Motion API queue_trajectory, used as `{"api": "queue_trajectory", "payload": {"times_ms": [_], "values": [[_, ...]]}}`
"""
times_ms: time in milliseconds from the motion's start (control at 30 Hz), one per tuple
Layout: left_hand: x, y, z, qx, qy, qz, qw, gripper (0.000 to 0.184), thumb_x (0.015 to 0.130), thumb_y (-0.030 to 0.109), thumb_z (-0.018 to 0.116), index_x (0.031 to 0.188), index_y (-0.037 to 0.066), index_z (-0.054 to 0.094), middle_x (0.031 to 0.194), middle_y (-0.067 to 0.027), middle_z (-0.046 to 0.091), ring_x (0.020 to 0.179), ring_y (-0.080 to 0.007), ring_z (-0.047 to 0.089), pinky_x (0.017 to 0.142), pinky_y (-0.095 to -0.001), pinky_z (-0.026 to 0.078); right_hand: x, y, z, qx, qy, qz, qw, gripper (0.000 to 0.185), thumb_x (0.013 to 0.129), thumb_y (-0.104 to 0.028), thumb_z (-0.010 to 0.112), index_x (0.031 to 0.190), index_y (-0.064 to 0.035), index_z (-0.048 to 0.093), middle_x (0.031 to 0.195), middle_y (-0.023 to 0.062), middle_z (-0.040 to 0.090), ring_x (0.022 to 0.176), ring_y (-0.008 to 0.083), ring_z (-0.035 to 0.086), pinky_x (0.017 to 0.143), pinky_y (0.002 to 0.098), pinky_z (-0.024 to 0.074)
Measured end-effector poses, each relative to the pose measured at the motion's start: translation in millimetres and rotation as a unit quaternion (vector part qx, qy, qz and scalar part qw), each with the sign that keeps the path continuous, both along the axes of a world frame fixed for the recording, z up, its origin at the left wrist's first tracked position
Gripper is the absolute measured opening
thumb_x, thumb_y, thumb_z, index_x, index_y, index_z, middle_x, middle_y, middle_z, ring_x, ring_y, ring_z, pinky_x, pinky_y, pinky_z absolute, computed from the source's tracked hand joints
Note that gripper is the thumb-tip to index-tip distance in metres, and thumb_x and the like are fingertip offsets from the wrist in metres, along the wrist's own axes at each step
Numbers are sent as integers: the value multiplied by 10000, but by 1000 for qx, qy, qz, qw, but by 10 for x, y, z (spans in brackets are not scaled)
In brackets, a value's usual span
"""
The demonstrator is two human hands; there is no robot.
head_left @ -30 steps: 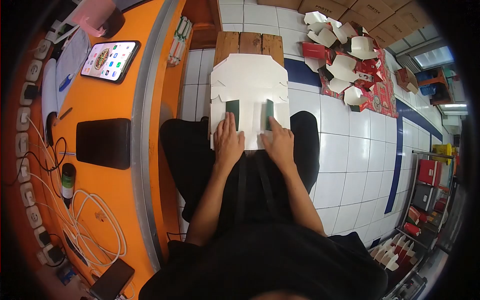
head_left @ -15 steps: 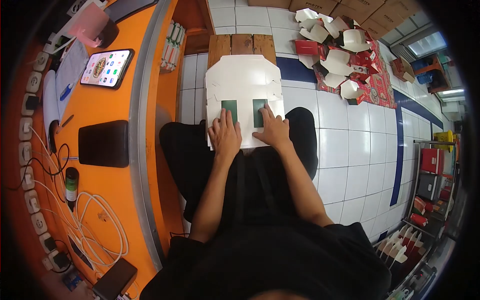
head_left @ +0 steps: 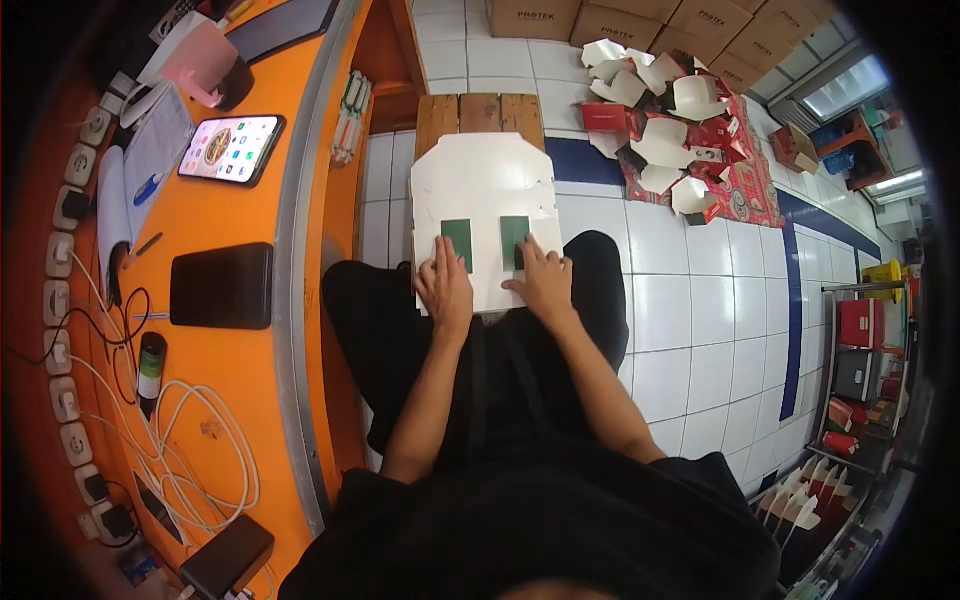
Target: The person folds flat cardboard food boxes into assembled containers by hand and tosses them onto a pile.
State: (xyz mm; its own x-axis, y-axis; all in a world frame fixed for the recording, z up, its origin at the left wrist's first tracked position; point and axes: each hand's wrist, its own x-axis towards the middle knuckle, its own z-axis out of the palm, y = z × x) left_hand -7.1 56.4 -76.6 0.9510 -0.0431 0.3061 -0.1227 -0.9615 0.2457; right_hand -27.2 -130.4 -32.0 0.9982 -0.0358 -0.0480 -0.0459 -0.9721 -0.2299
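Observation:
A flat white cardboard sheet (head_left: 482, 180), with cut corners and notched sides, lies before me across my lap and a wooden bench (head_left: 480, 108). Two dark green rectangles sit side by side on it, a left one (head_left: 457, 240) and a right one (head_left: 513, 235). My left hand (head_left: 447, 290) rests palm down, its extended fingers along the left green rectangle's lower left edge. With fingers spread, my right hand (head_left: 546, 283) touches the lower right part of the other rectangle; its thumb lies on the white sheet. Neither hand grips anything.
On the left, an orange desk (head_left: 235, 400) carries a lit phone (head_left: 229, 150), a black case (head_left: 221, 286), a small bottle (head_left: 150, 368) and white cables (head_left: 240, 455). Folded red-and-white boxes (head_left: 665, 140) pile on a patterned mat at right, before brown cartons (head_left: 620, 30).
The camera view has tilted, so the sheet and bench appear lower. My left fingers have slid toward the left rectangle's outer edge, and more of its green surface shows.

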Motion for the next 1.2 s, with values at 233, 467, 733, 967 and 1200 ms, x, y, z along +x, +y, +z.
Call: {"api": "queue_trajectory", "payload": {"times_ms": [233,467,733,967,1200], "values": [[-277,-29,247,-17,30,8,999,369,1004,216,650,1306,21,732,1375,-97,712,1207,-310,603,1115,-505,382,-166,50,105,-3,-72,-4,997,534,797,-433,854,1169,-81,702,1215,51,732,1100,301,632,1064,556,404],[-492,14,631,-16,107,15,994,295,981,225,671,1172,28,780,1253,-104,757,1196,-314,621,1126,-591,344,-212,53,74,-49,-118,11,992,410,783,-445,858,962,-94,745,944,50,728,1027,279,634,1061,563,394],[40,-657,627,-248,59,1,967,304,933,334,749,987,34,752,941,-148,748,966,-390,697,823,-445,560,-419,60,83,-9,-131,-34,991,271,820,-317,816,969,-102,749,1037,78,757,1118,314,637,1120,627,375],[740,-646,74,-447,386,-56,805,202,996,175,684,1019,-20,733,997,-127,739,903,-217,726,815,-357,588,-501,-33,280,126,-225,-85,962,541,811,-121,820,1288,-17,587,1427,262,528,1313,428,504,1135,539,414],[571,-558,414,-705,375,-49,599,206,999,65,674,1177,-40,682,1066,-100,727,945,-171,706,808,-334,609,-468,-51,205,448,-101,-332,824,296,936,-113,729,1200,2,660,1031,186,704,1098,367,636,978,501,475]]}}
